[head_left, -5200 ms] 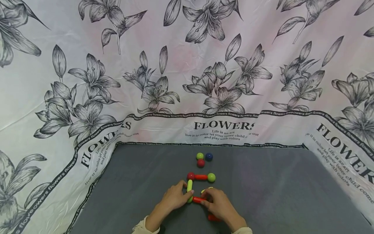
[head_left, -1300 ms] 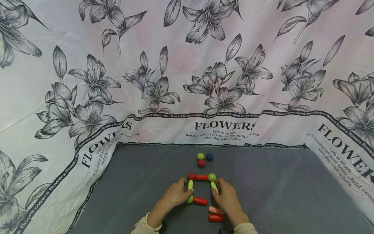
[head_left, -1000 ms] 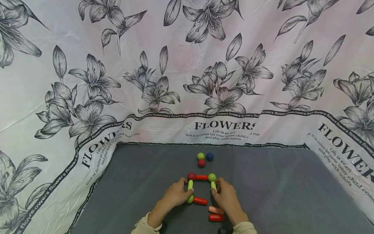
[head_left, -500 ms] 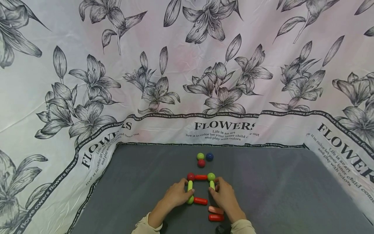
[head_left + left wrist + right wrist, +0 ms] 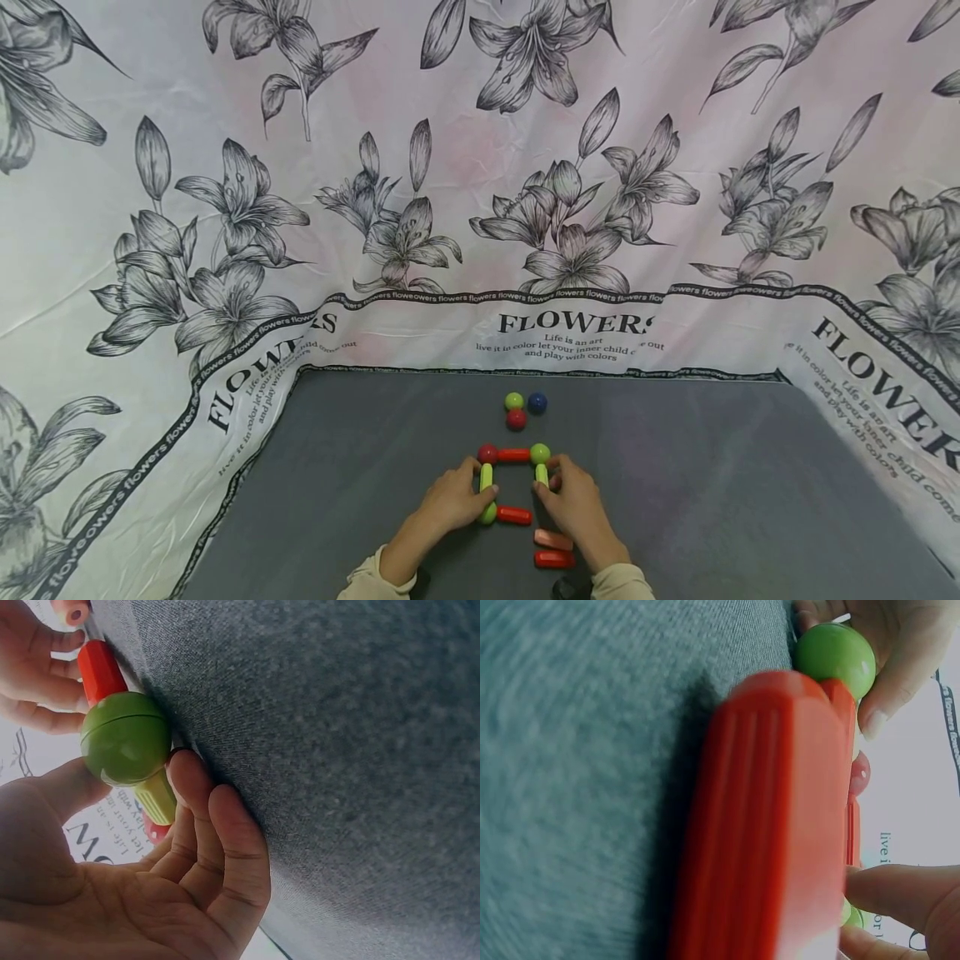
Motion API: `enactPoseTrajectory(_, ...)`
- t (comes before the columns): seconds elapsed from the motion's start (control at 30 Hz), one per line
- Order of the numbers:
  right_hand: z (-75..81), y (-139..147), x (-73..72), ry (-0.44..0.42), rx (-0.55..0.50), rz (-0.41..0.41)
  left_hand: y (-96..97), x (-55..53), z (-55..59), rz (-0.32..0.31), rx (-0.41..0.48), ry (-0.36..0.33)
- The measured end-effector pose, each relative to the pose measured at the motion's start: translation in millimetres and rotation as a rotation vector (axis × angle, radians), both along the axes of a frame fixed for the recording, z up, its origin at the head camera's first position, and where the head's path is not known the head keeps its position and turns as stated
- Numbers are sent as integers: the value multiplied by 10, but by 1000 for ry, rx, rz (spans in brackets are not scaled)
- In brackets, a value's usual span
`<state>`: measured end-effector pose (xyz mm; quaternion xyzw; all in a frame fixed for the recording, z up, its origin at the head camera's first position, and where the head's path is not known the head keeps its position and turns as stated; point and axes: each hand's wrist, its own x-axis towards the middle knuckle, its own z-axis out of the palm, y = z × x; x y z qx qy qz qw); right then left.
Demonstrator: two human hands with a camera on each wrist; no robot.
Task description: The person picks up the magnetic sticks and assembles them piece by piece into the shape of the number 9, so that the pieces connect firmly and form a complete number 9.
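A frame of magnetic rods and balls lies on the grey table. My left hand [image 5: 453, 500] holds its left side, a yellow-green rod [image 5: 487, 477] between a red ball [image 5: 488, 454] and a near green ball [image 5: 126, 739]. A red rod [image 5: 514, 516] extends right from that near ball. Across the far side another red rod [image 5: 513, 455] links the red ball to a green ball [image 5: 540, 454]. My right hand [image 5: 576, 502] pinches a second yellow-green rod [image 5: 542, 473], its far end against that ball; fingers hide its near end.
Beyond the frame sit a loose green ball [image 5: 513, 402], a blue ball [image 5: 537, 403] and a red ball [image 5: 516, 419]. Near my right wrist lie a salmon rod [image 5: 553, 540] and a red rod [image 5: 554, 559]. A flower-printed cloth [image 5: 570, 333] borders the table's back and sides.
My right hand has moved from the near red rod to the far green ball with the yellow-green rod. Over the last second that rod has swung from slanted to nearly straight. The left hand stays.
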<state>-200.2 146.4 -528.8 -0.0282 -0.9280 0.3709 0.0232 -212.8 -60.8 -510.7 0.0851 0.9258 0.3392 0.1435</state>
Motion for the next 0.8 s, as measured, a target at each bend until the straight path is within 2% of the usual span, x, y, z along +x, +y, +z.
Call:
enactPoseTrajectory(0.37, 7, -14, -7, -22, -21, 0, -12, -15, 3, 5, -4, -7)
enactPoseTrajectory(0.8, 89, 113, -59, 34, -58, 7, -9, -8, -22, 5, 14, 1)
